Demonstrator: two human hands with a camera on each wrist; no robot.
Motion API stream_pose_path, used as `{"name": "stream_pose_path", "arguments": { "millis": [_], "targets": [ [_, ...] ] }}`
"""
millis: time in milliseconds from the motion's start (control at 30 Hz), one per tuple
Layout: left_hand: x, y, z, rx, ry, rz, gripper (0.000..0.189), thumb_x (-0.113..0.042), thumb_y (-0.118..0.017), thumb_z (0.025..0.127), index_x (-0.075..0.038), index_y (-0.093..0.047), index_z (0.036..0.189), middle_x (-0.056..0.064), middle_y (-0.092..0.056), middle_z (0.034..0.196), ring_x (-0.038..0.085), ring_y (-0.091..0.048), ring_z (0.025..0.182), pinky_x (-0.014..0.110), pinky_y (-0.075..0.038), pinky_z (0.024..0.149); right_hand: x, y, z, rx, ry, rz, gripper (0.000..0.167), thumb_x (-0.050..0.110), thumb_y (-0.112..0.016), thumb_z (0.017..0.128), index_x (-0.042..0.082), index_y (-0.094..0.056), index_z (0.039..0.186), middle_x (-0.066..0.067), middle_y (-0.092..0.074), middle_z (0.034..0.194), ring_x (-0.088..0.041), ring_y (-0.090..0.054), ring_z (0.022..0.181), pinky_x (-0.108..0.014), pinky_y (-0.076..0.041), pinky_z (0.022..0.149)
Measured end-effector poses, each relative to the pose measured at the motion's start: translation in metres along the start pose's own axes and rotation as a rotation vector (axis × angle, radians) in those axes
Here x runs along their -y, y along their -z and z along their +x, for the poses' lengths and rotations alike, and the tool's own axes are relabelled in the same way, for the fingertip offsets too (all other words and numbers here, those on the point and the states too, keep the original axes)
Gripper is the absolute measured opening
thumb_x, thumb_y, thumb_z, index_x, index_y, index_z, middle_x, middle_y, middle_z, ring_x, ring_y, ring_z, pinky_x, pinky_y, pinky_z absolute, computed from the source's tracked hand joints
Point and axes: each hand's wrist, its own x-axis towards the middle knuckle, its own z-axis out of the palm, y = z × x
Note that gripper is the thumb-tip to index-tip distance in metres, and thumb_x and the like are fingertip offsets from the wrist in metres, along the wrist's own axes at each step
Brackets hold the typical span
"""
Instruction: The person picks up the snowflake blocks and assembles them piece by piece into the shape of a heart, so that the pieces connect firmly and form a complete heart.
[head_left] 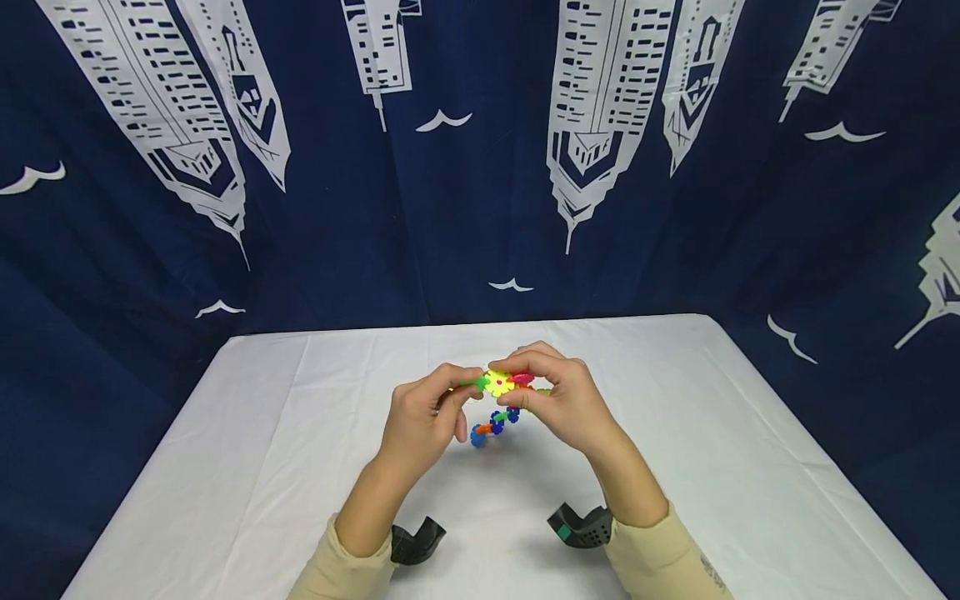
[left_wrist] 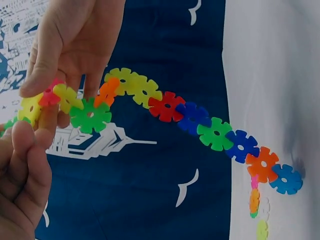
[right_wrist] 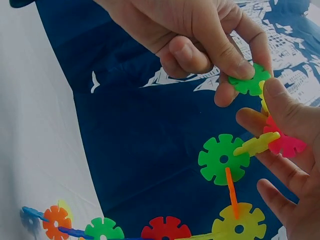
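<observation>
A chain of slotted, flower-shaped plastic discs hangs between the hands and trails toward the white table. My left hand [head_left: 423,417] pinches the green disc [right_wrist: 250,80] at its upper end between thumb and fingers. Beside it, my right hand [head_left: 562,404] grips the adjoining yellow disc [head_left: 498,383]. A pink disc [right_wrist: 285,137] follows near the right palm, then yellow, green and orange ones. Lower down come a red disc [left_wrist: 166,106] and others, to a light blue disc [left_wrist: 286,179] at the low end. Whether that end touches the table cannot be told.
A white cloth covers the table [head_left: 300,483]. Behind it hangs a dark blue curtain [head_left: 465,208] printed with white buildings and birds. Black wrist mounts [head_left: 417,542] sit at both sleeves. Small pink, orange and yellow pieces [left_wrist: 255,200] show below the chain's low end.
</observation>
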Motion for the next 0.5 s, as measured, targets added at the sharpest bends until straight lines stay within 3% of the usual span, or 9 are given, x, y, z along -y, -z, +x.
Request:
{"name": "stream_pose_path", "arguments": {
  "millis": [333,500],
  "targets": [
    [-0.0008,0.0067,0.0002,0.064,-0.033,0.092,0.020,0.006,-0.069,0.088,-0.007,-0.068,0.103,0.004,-0.072,0.077,-0.001,-0.051,0.042,0.007,-0.039,0.044,0.0000,-0.0019,-0.0005,0.002,0.032,-0.022,0.035,0.007,-0.085,0.074,0.010,-0.076,0.108,-0.002,-0.074,0.101,-0.009,-0.066,0.093,-0.021,-0.057,0.075],
    [-0.0026,0.0045,0.0002,0.044,-0.016,0.109,0.019,0.005,-0.069,0.088,-0.007,-0.069,0.102,0.003,-0.070,0.076,-0.001,-0.049,0.042,0.007,-0.038,0.043,-0.0004,-0.0030,0.0001,-0.006,0.017,-0.010,0.035,0.006,-0.085,0.074,0.009,-0.076,0.108,-0.003,-0.075,0.100,-0.009,-0.066,0.094,-0.021,-0.057,0.074]
  ]
}}
